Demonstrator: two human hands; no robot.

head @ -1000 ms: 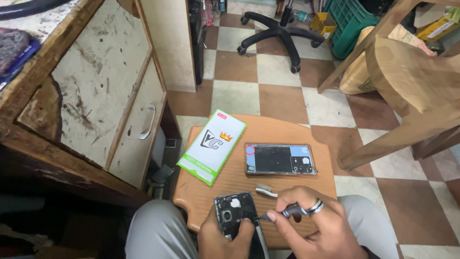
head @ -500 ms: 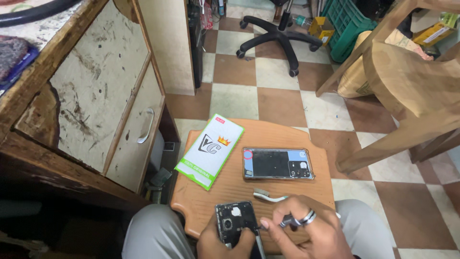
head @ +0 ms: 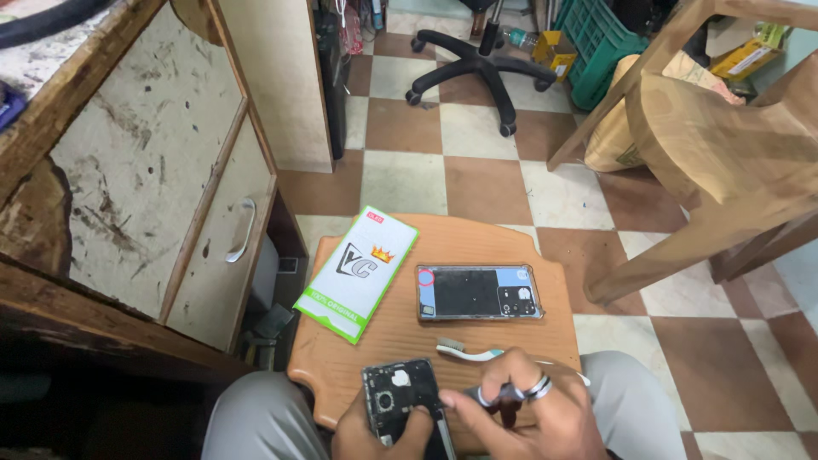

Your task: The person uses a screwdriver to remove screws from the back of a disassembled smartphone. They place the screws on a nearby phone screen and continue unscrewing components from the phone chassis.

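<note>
Opened black phone with bare circuitry (head: 399,405) rests near the wooden counter's (head: 477,243) near edge, clasped by left hand (head: 375,434) fingers; right hand (head: 532,417) fingers pinch a small dark tool (head: 481,394) beside it.

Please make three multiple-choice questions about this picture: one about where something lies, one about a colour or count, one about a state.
1. Where does the green and white flat box lie on the wooden board?
A. left of the phone back cover
B. right of it
C. on top of it

2. What are the colours of the floor tiles?
A. black and grey
B. brown and cream
C. blue and white

3. What state is the phone in the left hand?
A. closed in a case
B. wrapped in plastic
C. opened, insides showing

Answers:
1 A, the box sits at the board's left side, the phone back cover to its right.
2 B, the checkered floor shows brown and cream squares.
3 C, bare inner parts show while the right hand holds a tool to it.
</note>
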